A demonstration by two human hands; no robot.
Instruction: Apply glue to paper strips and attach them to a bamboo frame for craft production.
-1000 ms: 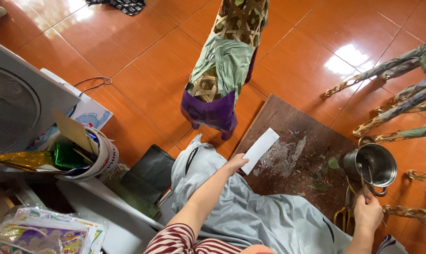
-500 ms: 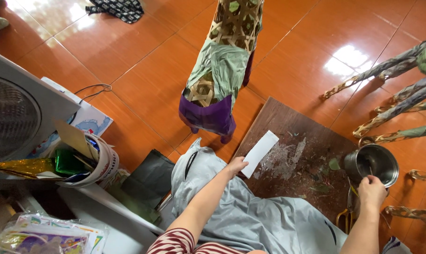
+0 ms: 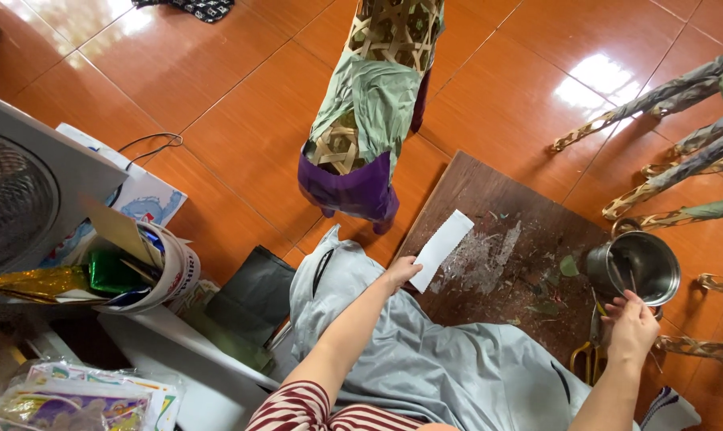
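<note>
My left hand [image 3: 399, 274] holds the near end of a white paper strip [image 3: 442, 250] that lies on a dark wooden board [image 3: 505, 263]. My right hand [image 3: 631, 326] pinches a thin brush handle that leans in a small metal pot [image 3: 634, 267] at the board's right edge. A woven bamboo frame [image 3: 369, 104], partly covered in green and purple paper, stands on the orange tiled floor beyond the board. Grey cloth [image 3: 425, 367] covers my lap.
Yellow-handled scissors [image 3: 589, 357] lie by the pot. Paper-wrapped bamboo sticks [image 3: 681, 172] fan out at right. A white bucket [image 3: 158, 275] with coloured foil, a fan [image 3: 14, 199], black cloth [image 3: 254, 295] and bagged paper sheets [image 3: 74, 399] crowd the left.
My right hand has shifted slightly down and left of the pot, still on the brush handle. The left hand stays on the white strip. The view has tilted a little.
</note>
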